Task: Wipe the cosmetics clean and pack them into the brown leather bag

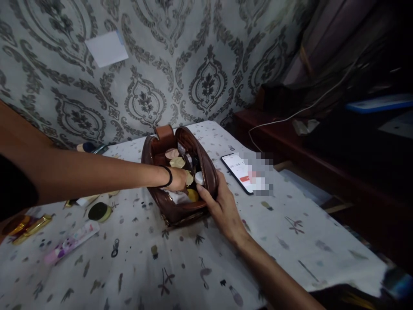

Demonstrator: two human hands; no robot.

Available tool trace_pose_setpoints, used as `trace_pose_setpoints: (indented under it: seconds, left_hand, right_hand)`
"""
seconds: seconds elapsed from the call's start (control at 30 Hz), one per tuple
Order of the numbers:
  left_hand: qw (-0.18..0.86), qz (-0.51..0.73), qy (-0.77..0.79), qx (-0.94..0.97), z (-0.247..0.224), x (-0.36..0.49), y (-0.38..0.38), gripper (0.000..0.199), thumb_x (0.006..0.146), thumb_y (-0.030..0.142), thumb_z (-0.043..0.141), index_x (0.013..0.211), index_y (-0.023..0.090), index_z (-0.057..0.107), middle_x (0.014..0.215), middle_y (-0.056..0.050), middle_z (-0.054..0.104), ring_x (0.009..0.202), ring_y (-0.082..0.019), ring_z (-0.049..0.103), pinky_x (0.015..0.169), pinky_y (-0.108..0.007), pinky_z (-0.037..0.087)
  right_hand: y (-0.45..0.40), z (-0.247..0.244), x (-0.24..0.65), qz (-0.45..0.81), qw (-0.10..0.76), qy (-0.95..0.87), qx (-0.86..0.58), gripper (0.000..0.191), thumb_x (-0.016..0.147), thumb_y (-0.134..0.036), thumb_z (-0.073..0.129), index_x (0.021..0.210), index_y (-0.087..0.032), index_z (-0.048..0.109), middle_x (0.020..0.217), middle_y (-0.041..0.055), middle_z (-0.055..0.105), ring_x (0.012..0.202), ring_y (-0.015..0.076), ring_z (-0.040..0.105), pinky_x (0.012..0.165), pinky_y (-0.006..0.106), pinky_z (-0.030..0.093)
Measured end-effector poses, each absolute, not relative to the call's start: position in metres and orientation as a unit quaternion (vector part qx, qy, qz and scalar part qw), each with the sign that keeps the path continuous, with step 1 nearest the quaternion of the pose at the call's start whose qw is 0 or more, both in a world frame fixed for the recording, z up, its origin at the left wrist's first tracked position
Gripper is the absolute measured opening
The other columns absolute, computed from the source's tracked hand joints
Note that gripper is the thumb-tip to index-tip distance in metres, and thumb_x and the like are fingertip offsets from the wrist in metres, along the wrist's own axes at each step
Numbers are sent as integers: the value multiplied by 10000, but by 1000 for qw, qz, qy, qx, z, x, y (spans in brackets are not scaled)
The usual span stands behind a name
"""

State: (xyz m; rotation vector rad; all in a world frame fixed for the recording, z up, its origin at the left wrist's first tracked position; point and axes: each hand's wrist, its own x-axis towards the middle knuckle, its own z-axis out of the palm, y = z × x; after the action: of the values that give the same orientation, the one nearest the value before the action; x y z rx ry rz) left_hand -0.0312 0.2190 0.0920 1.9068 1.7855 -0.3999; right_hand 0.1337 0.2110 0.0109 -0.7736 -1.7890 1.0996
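Observation:
A brown zip bag (pixel 211 172) stands unzipped on the patterned white cloth, with several small containers inside. Among them are a pink round item (pixel 172 153), a pale gold one (pixel 177 162), a white cap (pixel 200 178) and something yellow (pixel 192 195). My left hand (pixel 178 180), with a black band at the wrist, reaches into the bag beside a gold-coloured item; its fingertips are hidden. From the right, my right hand (pixel 222 204) grips the bag's side, thumb over the rim near the white cap and fingers outside.
A phone (pixel 240 172) lies right of the bag. On the left are a round jar (pixel 100 212), a pink-and-white tube (pixel 72 243) and gold items (pixel 32 229). A cable (pixel 301 110) crosses the dark red furniture (pixel 267 129). Patterned wallpaper rises behind.

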Motion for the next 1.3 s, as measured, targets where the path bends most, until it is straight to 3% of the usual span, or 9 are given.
trace_pose_setpoints:
  seconds: [0.23,0.43,0.57,0.93,1.03,1.17,1.3]
  left_hand:
    - [189,-216,629,722,124,-12,211,167,790,164,629,644,119,698,585,-28,598,615,-164,539,554,-257,354]
    - [196,-214,540,790,143,-13,199,248,820,56,530,722,175,723,663,15,657,653,-122,540,605,-216,364]
    - [167,-254,494,815,149,-7,189,298,811,-8,473,754,162,711,689,-13,663,623,-133,514,585,-241,358]
    - [142,-309,473,813,145,-4,181,190,832,38,510,824,140,671,823,-90,685,742,-196,611,570,-293,354]
    - [101,-237,489,834,146,-5,173,174,843,48,506,836,157,641,852,-69,671,777,-208,631,604,-300,403]
    - [-73,-21,510,857,148,-8,141,253,928,89,392,1024,158,616,989,-92,660,889,-232,651,711,-329,497]
    - [-164,152,519,825,135,-19,102,330,994,113,323,1260,149,516,882,-42,705,753,-158,681,629,-252,511]
  right_hand:
    - [213,12,136,452,434,-710,-322,554,898,-520,559,1324,-181,460,1253,125,636,1125,270,611,979,424,495]
    - [213,13,137,463,439,-703,-314,553,895,-512,575,1322,-179,462,1234,118,640,1105,262,612,968,420,499]
    - [214,13,138,472,430,-703,-313,555,903,-507,561,1332,-174,444,1256,126,629,1134,268,596,979,432,492]
    - [213,15,139,472,416,-707,-322,551,912,-495,557,1335,-163,435,1283,131,608,1149,263,594,999,425,491]
    - [215,15,140,479,420,-705,-313,561,912,-499,561,1343,-165,431,1291,136,609,1169,272,587,1009,435,489]
    - [214,13,144,469,444,-705,-291,598,924,-504,552,1401,-185,383,1402,142,540,1290,279,518,1084,462,439]
    - [203,14,150,331,500,-737,-312,524,955,-364,551,1433,-237,381,1480,136,452,1379,275,439,1125,507,392]
